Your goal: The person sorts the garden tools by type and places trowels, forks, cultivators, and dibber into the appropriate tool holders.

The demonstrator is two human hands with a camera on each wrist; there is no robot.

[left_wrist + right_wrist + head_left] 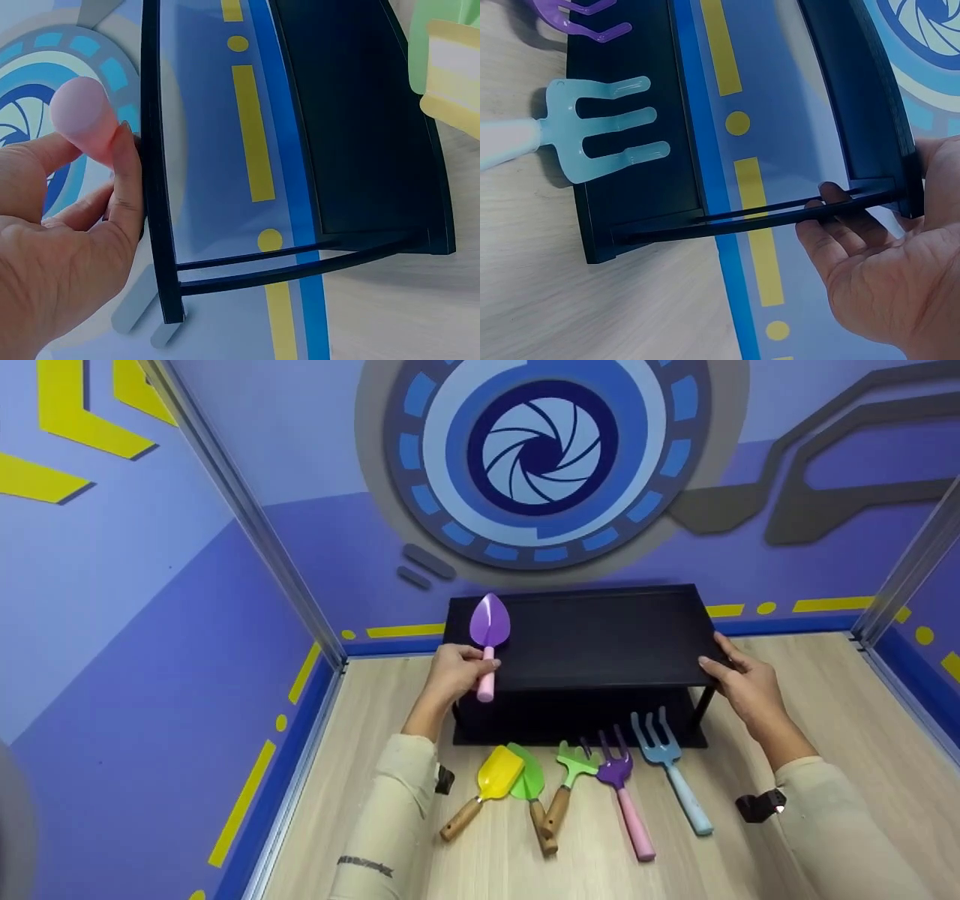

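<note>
My left hand (450, 673) pinches the pink handle of a hand trowel (490, 622) with a purple blade, at the left end of a black two-tier shelf (600, 641). In the left wrist view the handle's rounded end (81, 112) sits between thumb and fingers, beside the shelf's upper board. At the other end, my right hand (756, 694) grips the top board's right edge, thumb on top. Seen from the right wrist, its fingers (829, 247) curl around the side rail. The trowel blade lies over the top board; whether it touches is unclear.
In front of the shelf lie a yellow shovel (501, 772), a green trowel (529, 772), a green rake (576, 765), a purple fork (616, 769) and a light blue fork (661, 750). The fork tines overlap the lower board. A patterned wall (315, 540) stands behind.
</note>
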